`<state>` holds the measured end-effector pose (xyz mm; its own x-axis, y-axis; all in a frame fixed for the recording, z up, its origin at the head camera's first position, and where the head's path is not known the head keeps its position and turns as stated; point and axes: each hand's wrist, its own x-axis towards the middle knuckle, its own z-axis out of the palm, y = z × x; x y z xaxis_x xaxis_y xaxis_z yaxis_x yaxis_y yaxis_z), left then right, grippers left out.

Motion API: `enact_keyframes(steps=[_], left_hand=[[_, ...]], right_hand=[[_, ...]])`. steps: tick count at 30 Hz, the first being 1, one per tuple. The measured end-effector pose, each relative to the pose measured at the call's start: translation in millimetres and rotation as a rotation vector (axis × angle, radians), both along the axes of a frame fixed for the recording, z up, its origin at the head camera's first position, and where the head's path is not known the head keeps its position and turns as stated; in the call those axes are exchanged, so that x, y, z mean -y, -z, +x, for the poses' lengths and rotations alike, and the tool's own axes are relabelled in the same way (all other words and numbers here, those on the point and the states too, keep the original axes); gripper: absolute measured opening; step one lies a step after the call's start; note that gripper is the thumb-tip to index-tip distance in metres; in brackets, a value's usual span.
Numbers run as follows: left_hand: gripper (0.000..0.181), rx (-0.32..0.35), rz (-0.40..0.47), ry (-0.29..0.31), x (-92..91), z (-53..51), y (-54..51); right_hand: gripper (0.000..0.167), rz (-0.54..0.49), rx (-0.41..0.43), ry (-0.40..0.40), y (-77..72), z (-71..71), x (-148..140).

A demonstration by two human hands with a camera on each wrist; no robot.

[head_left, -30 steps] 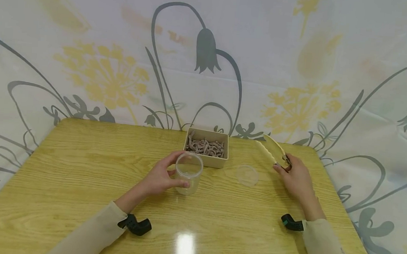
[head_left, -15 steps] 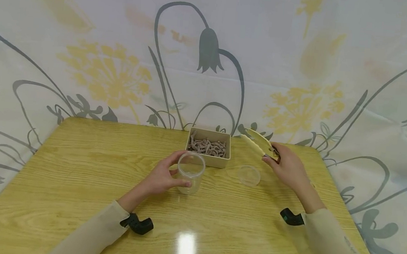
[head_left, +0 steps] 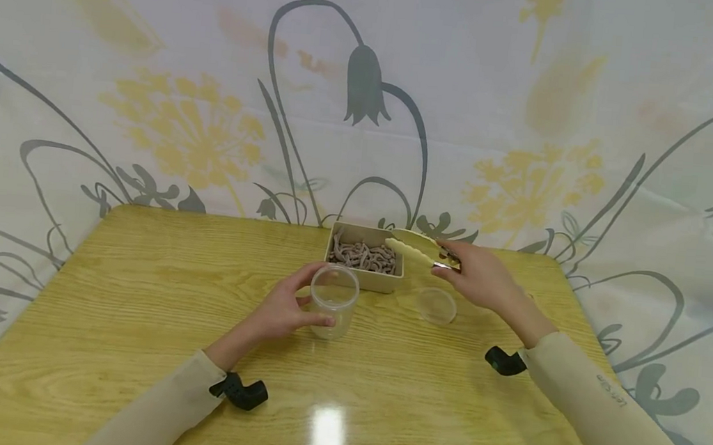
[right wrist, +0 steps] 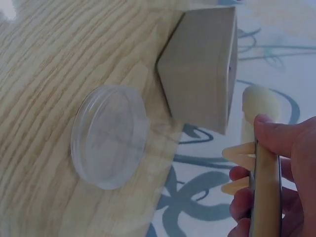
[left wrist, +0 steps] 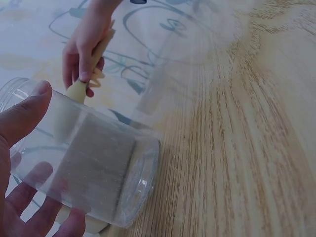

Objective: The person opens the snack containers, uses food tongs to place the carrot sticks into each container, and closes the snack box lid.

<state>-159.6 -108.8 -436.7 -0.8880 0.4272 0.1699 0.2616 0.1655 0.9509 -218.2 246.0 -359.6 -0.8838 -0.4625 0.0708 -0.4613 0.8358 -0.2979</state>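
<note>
My left hand (head_left: 287,308) grips a clear plastic cup (head_left: 334,297) that stands upright on the table, its thumb and fingers curled round the side. Through the wall, the cup (left wrist: 106,158) looks to hold nothing in the left wrist view. In my right hand (head_left: 478,275) is a pair of cream-tipped tongs (head_left: 413,251) with metal arms, the two tips spread apart. These tips reach over the right side of a beige box (head_left: 377,282) filled with greyish-brown, worm-like pieces (head_left: 363,256). From the right wrist view, the box's contents are mostly hidden by its wall.
A round clear lid (head_left: 436,306) lies on the wooden table (head_left: 156,290), right of the box and below my right hand. Behind the table's far edge hangs a flower-patterned cloth (head_left: 218,65). Black wrist mounts (head_left: 242,392) stick out from both sleeves.
My right hand has moved left with the tongs, from beyond the lid to the box, bringing the tips over its right side. My left hand and the cup have stayed put.
</note>
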Motion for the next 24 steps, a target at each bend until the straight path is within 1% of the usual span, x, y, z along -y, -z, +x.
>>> enact_keyframes(steps=[2,6,9,13,17,21,24], left_hand=[[0.086,0.001,0.009,0.003,-0.3,-0.7,-0.5],[0.085,-0.006,0.012,0.006,-1.2,-1.5,-0.8],[0.085,-0.017,0.003,0.005,-1.8,-1.3,-1.3],[0.086,-0.018,0.002,0.008,-2.1,-0.6,-1.6],[0.085,-0.007,0.005,0.009,-1.8,0.1,-1.4],[0.085,-0.003,0.006,0.008,-1.3,1.2,-2.8],[0.085,-0.005,0.001,0.004,-1.0,1.2,-3.4]], right_hand=[[0.063,0.031,0.020,-0.025,-2.7,-2.9,4.6],[0.062,0.059,0.063,-0.068,-7.5,-8.9,13.7],[0.061,0.078,0.082,-0.099,-11.1,-12.5,19.7],[0.059,0.138,0.097,-0.127,-14.9,-16.9,26.9],[0.061,0.202,0.125,-0.134,-16.3,-21.7,34.3],[0.063,0.229,0.160,-0.136,-18.1,-26.3,41.4],[0.062,0.240,0.168,-0.144,-20.7,-30.0,45.9]])
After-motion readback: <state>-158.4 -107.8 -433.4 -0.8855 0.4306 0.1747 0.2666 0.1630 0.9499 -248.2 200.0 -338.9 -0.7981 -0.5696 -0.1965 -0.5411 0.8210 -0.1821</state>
